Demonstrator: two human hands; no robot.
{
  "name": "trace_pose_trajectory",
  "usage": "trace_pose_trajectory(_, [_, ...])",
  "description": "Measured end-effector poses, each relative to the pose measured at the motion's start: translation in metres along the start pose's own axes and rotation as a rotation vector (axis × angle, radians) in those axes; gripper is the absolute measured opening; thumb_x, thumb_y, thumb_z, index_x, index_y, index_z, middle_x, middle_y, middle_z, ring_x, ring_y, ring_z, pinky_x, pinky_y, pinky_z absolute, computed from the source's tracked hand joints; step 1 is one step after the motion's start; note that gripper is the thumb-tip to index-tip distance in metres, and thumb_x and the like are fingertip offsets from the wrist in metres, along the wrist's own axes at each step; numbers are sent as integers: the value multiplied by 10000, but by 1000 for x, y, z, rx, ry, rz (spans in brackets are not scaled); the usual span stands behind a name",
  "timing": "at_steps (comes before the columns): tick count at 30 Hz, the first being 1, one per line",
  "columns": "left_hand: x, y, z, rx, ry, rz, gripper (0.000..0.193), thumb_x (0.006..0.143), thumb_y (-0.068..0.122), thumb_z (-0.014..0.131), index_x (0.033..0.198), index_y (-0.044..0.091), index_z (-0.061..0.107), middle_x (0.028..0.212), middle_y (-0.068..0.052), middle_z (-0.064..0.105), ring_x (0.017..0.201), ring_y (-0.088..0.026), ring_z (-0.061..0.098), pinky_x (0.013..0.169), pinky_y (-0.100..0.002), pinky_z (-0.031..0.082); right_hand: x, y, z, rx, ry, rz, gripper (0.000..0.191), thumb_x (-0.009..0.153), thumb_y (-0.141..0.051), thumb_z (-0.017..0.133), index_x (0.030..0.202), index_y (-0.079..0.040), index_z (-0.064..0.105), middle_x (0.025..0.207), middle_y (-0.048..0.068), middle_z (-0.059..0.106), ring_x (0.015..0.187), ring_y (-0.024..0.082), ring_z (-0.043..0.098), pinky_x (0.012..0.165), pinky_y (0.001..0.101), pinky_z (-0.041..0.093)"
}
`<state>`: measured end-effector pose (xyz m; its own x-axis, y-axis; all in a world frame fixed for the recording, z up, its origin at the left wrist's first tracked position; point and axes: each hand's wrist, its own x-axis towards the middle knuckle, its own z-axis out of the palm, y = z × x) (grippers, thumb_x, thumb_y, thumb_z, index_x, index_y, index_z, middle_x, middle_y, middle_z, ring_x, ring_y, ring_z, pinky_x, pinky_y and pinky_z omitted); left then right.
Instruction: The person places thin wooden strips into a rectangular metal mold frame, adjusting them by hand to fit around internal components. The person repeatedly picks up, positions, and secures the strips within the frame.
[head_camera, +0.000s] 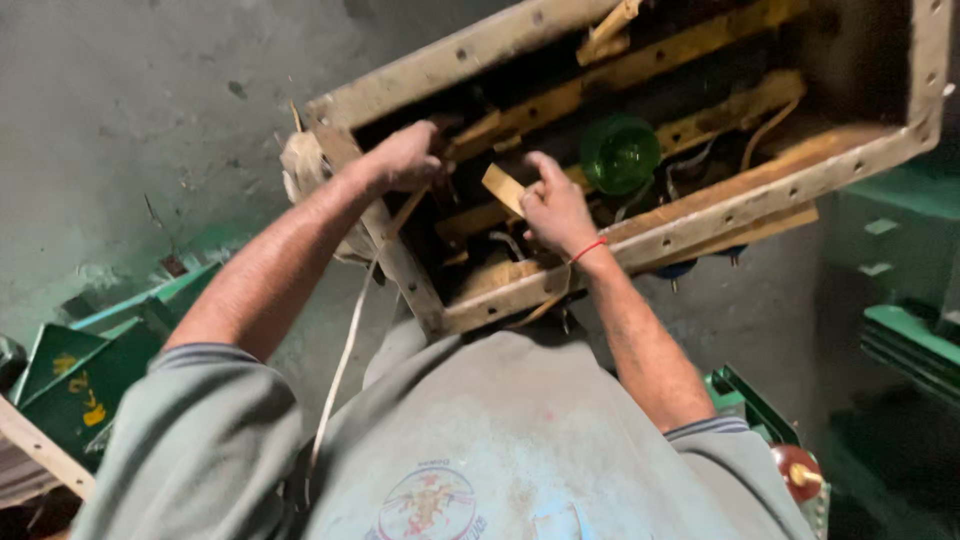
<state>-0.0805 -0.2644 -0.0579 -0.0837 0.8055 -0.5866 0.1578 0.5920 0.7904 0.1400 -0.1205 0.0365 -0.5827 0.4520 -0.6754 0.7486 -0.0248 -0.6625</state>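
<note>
1. A person is looking down at both hands working inside an open metal frame box with a drilled rim, held tilted in front of the chest.
2. The left hand is curling around something at the box's left corner; it appears to be gripping a thin stick or cord, though the dark interior makes this hard to confirm.
3. The right hand is pinching a small yellowish strip between thumb and fingers, just inside the box, near its middle.
4. A green glass dome is sitting just beside the right hand, among yellowish bars and loose wires.
5. A pale cord is hanging from the left corner down across the grey shirt.
6. Risks, as a judgement: the strip could slip from the narrow pinch and drop into the dark interior; a knuckle could be knocking the glass dome; the dangling cord could be snagging on an arm; the rim's edges could be scraping the wrists.
</note>
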Motion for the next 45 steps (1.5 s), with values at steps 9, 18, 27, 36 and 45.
trace_pose_trajectory(9, [11,-19,10,-295,105,-78,346,815,52,578,1116,-54,711,855,-122,712,692,-216,684,623,-380,578,32,35,38,135,-8,91,363,950,-102,636,1287,16,571,825,57,678,706,115,643,574,331,653])
trace_pose_trajectory(18, [4,-6,39,222,182,80,402,860,100,533,1246,13,603,877,-295,684,838,-509,647,706,-582,524,75,62,84,638,33,199,453,915,-99,665,1362,-52,603,1000,102,705,744,207,616,567,406,612])
trace_pose_trajectory(27, [-18,28,35,482,337,-283,313,836,276,604,850,-15,719,896,-298,704,845,-490,697,750,-565,570,91,75,85,574,-5,171,335,954,-102,656,1283,-53,617,1197,108,716,1009,224,714,631,396,667])
trace_pose_trajectory(36, [-16,31,15,282,333,-163,419,916,324,537,795,-58,659,744,-314,637,734,-480,663,693,-533,531,93,70,113,734,165,272,627,888,-47,676,1441,-151,401,1232,104,615,979,255,664,623,453,654])
trace_pose_trajectory(45, [-16,31,8,-79,251,-227,502,928,451,507,771,24,720,633,-102,680,590,-208,655,591,-379,511,88,49,128,1061,260,118,464,946,-68,656,1343,-105,419,1140,87,664,920,213,701,613,404,625])
